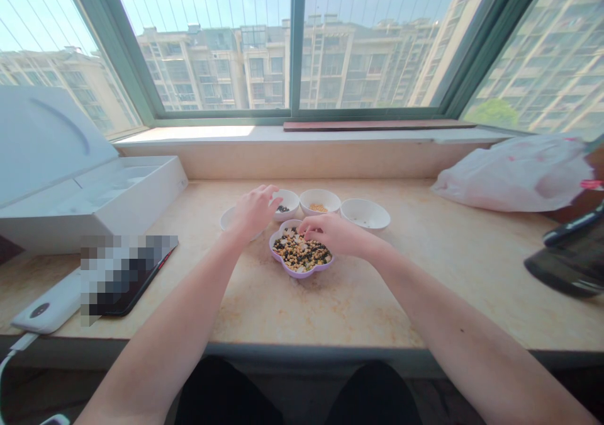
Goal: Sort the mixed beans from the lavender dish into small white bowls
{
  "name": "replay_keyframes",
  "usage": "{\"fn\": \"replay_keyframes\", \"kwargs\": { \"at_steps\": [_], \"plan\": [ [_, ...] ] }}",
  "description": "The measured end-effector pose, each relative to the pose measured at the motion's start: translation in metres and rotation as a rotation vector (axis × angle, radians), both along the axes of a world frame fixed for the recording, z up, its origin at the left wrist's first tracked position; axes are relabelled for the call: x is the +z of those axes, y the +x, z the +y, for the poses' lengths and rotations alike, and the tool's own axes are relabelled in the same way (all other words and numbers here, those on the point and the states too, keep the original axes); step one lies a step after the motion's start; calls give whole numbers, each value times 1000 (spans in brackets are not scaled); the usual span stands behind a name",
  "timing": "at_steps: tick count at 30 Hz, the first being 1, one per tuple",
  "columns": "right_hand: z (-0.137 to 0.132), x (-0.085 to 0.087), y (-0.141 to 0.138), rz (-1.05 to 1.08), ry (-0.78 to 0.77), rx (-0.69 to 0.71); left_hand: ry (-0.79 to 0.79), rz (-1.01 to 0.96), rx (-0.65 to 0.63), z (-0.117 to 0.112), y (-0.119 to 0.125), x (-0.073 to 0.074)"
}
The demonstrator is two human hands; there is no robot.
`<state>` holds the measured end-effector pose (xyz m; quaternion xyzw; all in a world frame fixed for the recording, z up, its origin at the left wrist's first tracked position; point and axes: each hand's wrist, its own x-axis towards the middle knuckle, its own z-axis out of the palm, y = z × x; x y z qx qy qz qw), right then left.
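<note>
Our right hand (335,235) curved over the lilac flower-shaped dish (302,267), its fingertips (306,223) pinched down towards the mixed beans (301,252). These were yellow soybeans, black beans and white pieces. We could not tell whether those fingers gripped anything. Just behind the dish stood 3 white bowls: the left bowl (286,214) held black beans, the middle bowl (319,201) orange grains, and the right bowl (365,214) only a few specks. Our left hand (252,214) hung half-closed to the dish's left, above a white saucer (228,220) and just beside the left bowl; we could not tell if it held anything.

Well left of the dish lay a pixelated phone (127,274), a white power bank (47,302) and an open white box (99,204). Well right of it sat a white plastic bag (514,174) and a blurred dark object (566,261).

The dish rested on a cream marble counter (377,305). Behind it ran a window (377,47), with apartment blocks (325,66) outside.
</note>
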<state>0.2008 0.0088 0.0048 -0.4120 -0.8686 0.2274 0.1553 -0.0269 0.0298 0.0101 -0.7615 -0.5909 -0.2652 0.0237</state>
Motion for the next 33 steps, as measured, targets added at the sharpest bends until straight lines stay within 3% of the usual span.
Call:
{"fn": "replay_keyframes", "kwargs": {
  "at_steps": [6, 14, 20, 26, 33],
  "plan": [
    [0, 5, 0, 201, -65, -45, -6, -82, -81, -7, 0, 0],
    [-1, 10, -3, 744, -550, -42, 173, -227, -288, -28, 14, 3],
    [-6, 20, 0, 977, -714, -72, 314, -267, -433, -47, 25, 6],
    [-3, 20, 4, 1021, -698, -82, 302, -243, -439, -51, 27, 5],
    [1, 18, 6, 982, -473, -113, 324, -409, -190, -48, 18, 15]
  ]
}}
